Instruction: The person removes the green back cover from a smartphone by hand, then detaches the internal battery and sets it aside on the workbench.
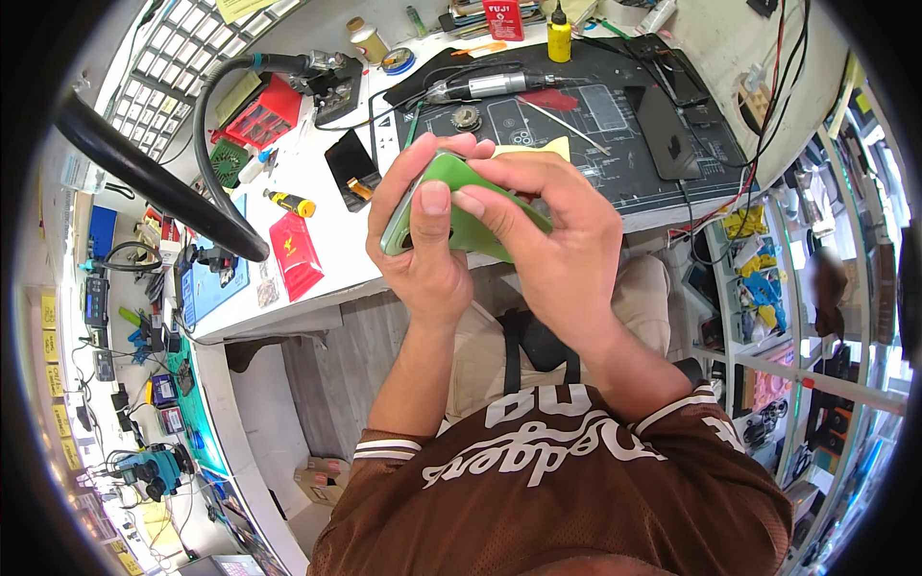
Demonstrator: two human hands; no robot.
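Observation:
Both my hands hold a green phone (480, 236) in front of my chest, near the table's front edge. My left hand (423, 254) wraps its left end, with the thumb lying on the green face and the fingers behind the far edge. A pale rim and a dark round spot show beside that thumb. My right hand (562, 226) grips the other end, its thumb and index finger pressed on the green surface near the top edge. I cannot tell whether the green layer is a case or the phone's own back. Its far side is hidden.
A black work mat (615, 115) bears a screwdriver-like power tool (490, 86), a dark phone (667, 134) and a yellow bottle (559, 36). Left on the white table lie a phone screen (350, 171), a red packet (296, 256) and a yellow-black tool (290, 203). A thick black hose (158, 173) crosses the left.

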